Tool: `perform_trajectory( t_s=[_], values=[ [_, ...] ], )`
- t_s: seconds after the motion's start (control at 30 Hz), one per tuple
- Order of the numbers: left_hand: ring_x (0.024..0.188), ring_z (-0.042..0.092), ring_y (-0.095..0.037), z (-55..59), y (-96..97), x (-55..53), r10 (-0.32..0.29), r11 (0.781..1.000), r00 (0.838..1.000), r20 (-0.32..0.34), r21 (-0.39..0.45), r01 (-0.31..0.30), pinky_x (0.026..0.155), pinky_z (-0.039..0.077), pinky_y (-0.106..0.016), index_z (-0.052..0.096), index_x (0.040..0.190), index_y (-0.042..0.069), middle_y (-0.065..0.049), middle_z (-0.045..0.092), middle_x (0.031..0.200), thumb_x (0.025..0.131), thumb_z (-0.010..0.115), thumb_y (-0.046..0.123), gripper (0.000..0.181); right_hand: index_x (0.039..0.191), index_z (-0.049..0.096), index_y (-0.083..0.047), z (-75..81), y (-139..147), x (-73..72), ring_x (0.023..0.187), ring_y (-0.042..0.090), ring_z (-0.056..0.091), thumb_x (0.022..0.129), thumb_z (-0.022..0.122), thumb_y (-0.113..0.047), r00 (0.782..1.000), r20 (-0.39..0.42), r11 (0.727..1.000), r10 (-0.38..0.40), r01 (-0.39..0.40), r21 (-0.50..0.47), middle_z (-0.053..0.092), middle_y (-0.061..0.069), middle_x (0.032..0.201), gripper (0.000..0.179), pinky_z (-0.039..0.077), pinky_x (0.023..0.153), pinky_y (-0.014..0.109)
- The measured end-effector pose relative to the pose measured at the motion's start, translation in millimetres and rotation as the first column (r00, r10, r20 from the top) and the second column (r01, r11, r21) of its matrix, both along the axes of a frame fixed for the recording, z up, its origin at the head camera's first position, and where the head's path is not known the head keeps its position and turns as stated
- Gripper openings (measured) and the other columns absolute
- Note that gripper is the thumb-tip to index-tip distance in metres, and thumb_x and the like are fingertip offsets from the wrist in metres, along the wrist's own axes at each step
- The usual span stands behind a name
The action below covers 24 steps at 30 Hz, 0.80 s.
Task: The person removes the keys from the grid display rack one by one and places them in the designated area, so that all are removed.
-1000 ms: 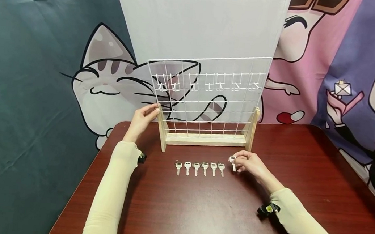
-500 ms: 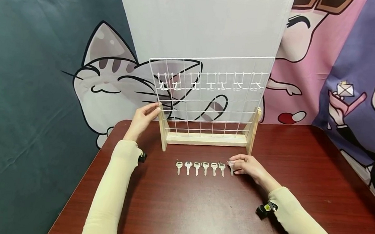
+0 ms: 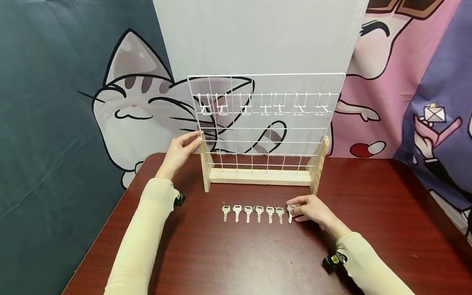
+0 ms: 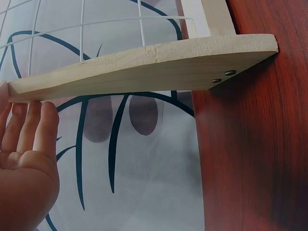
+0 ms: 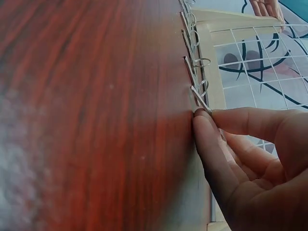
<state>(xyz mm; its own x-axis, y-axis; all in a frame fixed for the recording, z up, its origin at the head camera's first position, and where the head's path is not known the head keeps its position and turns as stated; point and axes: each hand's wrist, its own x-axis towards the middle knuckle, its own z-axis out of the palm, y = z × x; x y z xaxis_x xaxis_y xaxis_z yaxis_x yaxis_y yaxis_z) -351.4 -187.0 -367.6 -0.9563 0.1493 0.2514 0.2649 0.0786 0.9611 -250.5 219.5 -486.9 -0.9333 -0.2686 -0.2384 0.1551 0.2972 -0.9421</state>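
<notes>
At the right end of a row of silver keys point(image 3: 259, 209), my right hand point(image 3: 313, 211) pinches one more key point(image 3: 290, 218) between thumb and fingertips, low at the tabletop. The right wrist view shows thumb and index finger meeting at the row's near end, with small metal rings point(image 5: 203, 62) standing up from the keys. My left hand point(image 3: 177, 155) pinches the top of the left wooden upright of a stand point(image 4: 144, 72). Its thumb is mostly out of the left wrist view. The stand carries an upright white wire grid point(image 3: 261, 142).
Several white hooks point(image 3: 280, 108) hang in a row across the upper part of the grid. The stand's right upright point(image 3: 319, 164) is just behind my right hand. Brown tabletop point(image 3: 244, 267) extends in front of the keys. A printed cloth backdrop point(image 3: 252, 34) hangs behind.
My right hand has moved slightly left and down with its key, bringing it into line with the row's right end. The left hand stays on the wooden upright.
</notes>
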Motion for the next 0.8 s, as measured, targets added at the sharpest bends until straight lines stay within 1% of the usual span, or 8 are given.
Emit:
perform_trajectory(
  t_s=[0.13, 0.27, 0.37, 0.5, 0.6, 0.73, 0.8],
  values=[
    [0.109, 0.062, -0.003, -0.3, -0.5, 1.0, 0.002, 1.0, 1.0, 0.0, 0.001, -0.002, 0.095, 0.054, -0.021, 0.055, 0.137, -0.011, -0.028, 0.056, 0.137, 0.1, 0.062, 0.003, 0.04, 0.12, 0.061, 0.017, 0.2, -1.5, -1.5, 0.078, 0.016, 0.066, 0.087, 0.066, 0.005, 1.0, -0.004, 0.999, 0.003, -0.003, 0.035, 0.069, 0.01, 0.094, 0.035, 0.063, 0.07, 0.035],
    [0.112, 0.062, -0.006, -0.5, 0.5, 1.2, 0.003, 1.0, 1.0, 0.003, -0.002, -0.003, 0.095, 0.054, -0.022, 0.056, 0.137, -0.011, -0.027, 0.057, 0.137, 0.1, 0.062, 0.003, 0.04, 0.118, 0.064, 0.015, -1.3, -1.7, -2.3, 0.074, 0.016, 0.065, 0.087, 0.065, 0.004, 1.0, 0.003, 0.999, -0.004, 0.004, 0.054, 0.07, 0.01, 0.091, 0.033, 0.063, 0.063, 0.033],
    [0.115, 0.061, -0.008, -0.5, 1.9, 0.8, 0.004, 1.0, 1.0, -0.003, -0.009, -0.004, 0.096, 0.054, -0.023, 0.056, 0.137, -0.011, -0.028, 0.056, 0.137, 0.1, 0.062, 0.003, 0.04, 0.116, 0.064, 0.015, -1.7, -1.8, -2.6, 0.073, 0.017, 0.065, 0.088, 0.064, 0.004, 1.0, -0.015, 0.998, 0.0, 0.001, 0.07, 0.07, 0.01, 0.089, 0.031, 0.062, 0.06, 0.032],
    [0.115, 0.062, -0.009, -1.5, 2.1, 0.1, 0.008, 1.0, 1.0, -0.017, -0.018, -0.008, 0.095, 0.054, -0.022, 0.055, 0.136, -0.012, -0.029, 0.055, 0.137, 0.1, 0.061, 0.003, 0.04, 0.114, 0.065, 0.016, -0.7, -3.1, -2.3, 0.074, 0.016, 0.064, 0.087, 0.063, 0.005, 0.998, -0.054, 0.995, 0.016, -0.011, 0.101, 0.07, 0.01, 0.084, 0.028, 0.062, 0.061, 0.031],
    [0.113, 0.063, -0.008, -9.5, -0.6, -6.6, 0.011, 1.0, 1.0, -0.019, -0.005, -0.011, 0.094, 0.054, -0.021, 0.056, 0.137, -0.011, -0.028, 0.055, 0.138, 0.1, 0.062, 0.004, 0.04, 0.111, 0.067, 0.014, -0.5, -3.8, -2.0, 0.072, 0.016, 0.064, 0.088, 0.064, 0.005, 0.997, -0.077, 0.99, 0.027, -0.016, 0.138, 0.07, 0.009, 0.08, 0.025, 0.061, 0.059, 0.031],
    [0.112, 0.062, -0.005, -22.0, -4.1, -17.5, 0.026, 1.0, 0.999, -0.025, -0.002, -0.026, 0.094, 0.054, -0.02, 0.057, 0.137, -0.007, -0.024, 0.057, 0.138, 0.1, 0.064, 0.008, 0.041, 0.109, 0.07, 0.011, -1.3, -3.9, -2.7, 0.066, 0.015, 0.063, 0.088, 0.066, 0.002, 0.995, -0.094, 0.982, 0.011, 0.007, 0.19, 0.069, 0.006, 0.074, 0.022, 0.058, 0.054, 0.03],
    [0.112, 0.062, -0.005, -24.5, -4.6, -19.4, 0.037, 0.999, 0.999, -0.036, -0.016, -0.038, 0.094, 0.054, -0.021, 0.058, 0.137, -0.006, -0.022, 0.059, 0.137, 0.1, 0.064, 0.011, 0.041, 0.108, 0.071, 0.009, -1.8, -3.8, -3.0, 0.064, 0.015, 0.063, 0.087, 0.068, 0.002, 0.995, -0.098, 0.979, -0.003, 0.023, 0.204, 0.068, 0.005, 0.072, 0.022, 0.058, 0.052, 0.031]
  ],
)
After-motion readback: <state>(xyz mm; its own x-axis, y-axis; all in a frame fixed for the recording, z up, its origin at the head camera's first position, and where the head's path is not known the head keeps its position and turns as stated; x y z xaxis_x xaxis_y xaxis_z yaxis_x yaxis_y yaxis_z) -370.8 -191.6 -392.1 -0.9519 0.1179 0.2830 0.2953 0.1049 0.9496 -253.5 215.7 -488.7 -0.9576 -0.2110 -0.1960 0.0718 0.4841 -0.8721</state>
